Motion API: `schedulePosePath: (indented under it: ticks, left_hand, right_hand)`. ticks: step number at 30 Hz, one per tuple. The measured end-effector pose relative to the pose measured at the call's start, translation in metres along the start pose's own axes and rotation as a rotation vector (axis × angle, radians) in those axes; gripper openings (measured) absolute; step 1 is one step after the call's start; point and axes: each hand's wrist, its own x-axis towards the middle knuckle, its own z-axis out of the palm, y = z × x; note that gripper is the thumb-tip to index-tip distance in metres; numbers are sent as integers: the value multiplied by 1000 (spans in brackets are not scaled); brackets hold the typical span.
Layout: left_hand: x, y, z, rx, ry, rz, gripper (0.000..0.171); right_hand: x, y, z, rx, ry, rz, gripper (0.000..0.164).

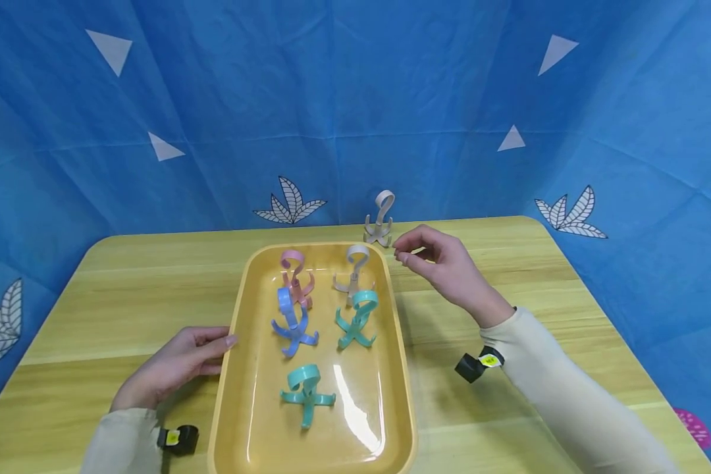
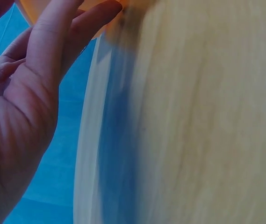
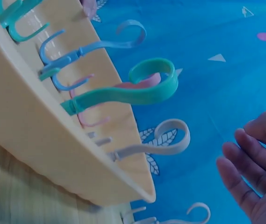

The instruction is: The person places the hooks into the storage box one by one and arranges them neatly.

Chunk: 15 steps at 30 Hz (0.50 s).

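Observation:
My left hand (image 1: 174,364) holds the left rim of a yellow tray (image 1: 407,421), its thumb over the edge. In the tray stand plastic claw hooks with curled tops: a pink hook (image 1: 297,289), a blue hook (image 1: 295,332), a white hook (image 1: 354,280), a green hook (image 1: 357,326) and, nearer, another green hook (image 1: 308,397). Beyond the tray's far right corner, a greyish-white hook (image 1: 378,230) stands on the table. Just right of it, my right hand (image 1: 444,263) hovers with loosely bent fingers, apart from the hook and holding nothing.
The light wooden table (image 1: 148,276) extends on both sides of the tray. A blue patterned cloth (image 1: 355,118) hangs behind its far edge, close behind the greyish-white hook. Black wrist cameras (image 1: 180,440) sit on both forearms.

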Motion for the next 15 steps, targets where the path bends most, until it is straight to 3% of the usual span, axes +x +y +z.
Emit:
schedulePosePath:
  ticks: [5, 15]
  left_hand:
    - [0, -1, -1, -7, -10, -2, 56]
    - [-1, -1, -1, -33, -25, 5, 53]
  right_hand:
    - [5, 8, -2, -35, 19, 22, 12]
    - [27, 23, -4, 30, 80, 57, 18]
